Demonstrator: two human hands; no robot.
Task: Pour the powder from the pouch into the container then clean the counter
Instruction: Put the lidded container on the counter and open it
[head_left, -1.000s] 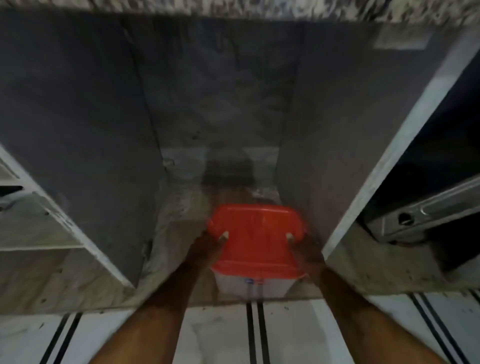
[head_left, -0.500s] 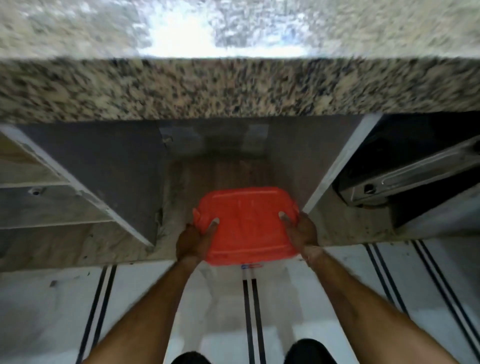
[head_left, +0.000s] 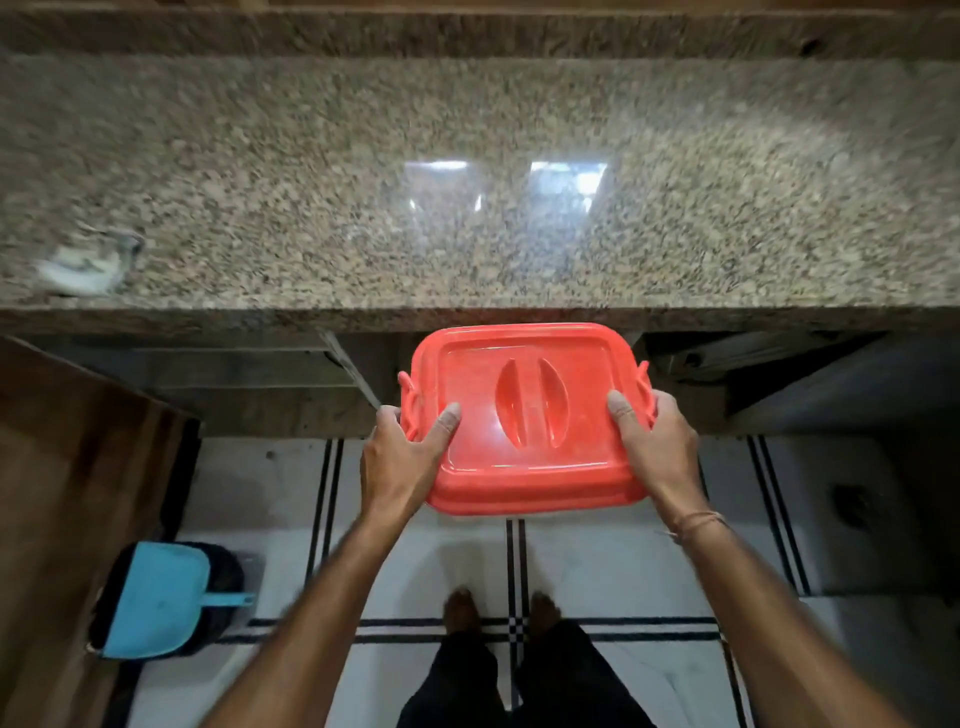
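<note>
- Container is being held level in the air, just in front of the front edge of the counter and above the tiled floor; it is not being rested on anything.
- Its sides are being gripped by both hands; the left hand is being wrapped round the left side handle with the thumb laid on the red lid; the right hand is being closed on the right side in the same way.
- The lid is being seen closed on the container; no powder is being shown anywhere, and no pouch is being held.
- A pale, crumpled object is being seen on the far left of the counter; it is too blurred for it to be told whether it is the pouch.
- The task is being judged as barely started: only the fetching of the container is being done.
- Everything else is being judged as left; the container is to be set down and opened, the powder poured, the counter cleaned.
- A blue dustpan is being left untouched on the floor at the left.
</note>
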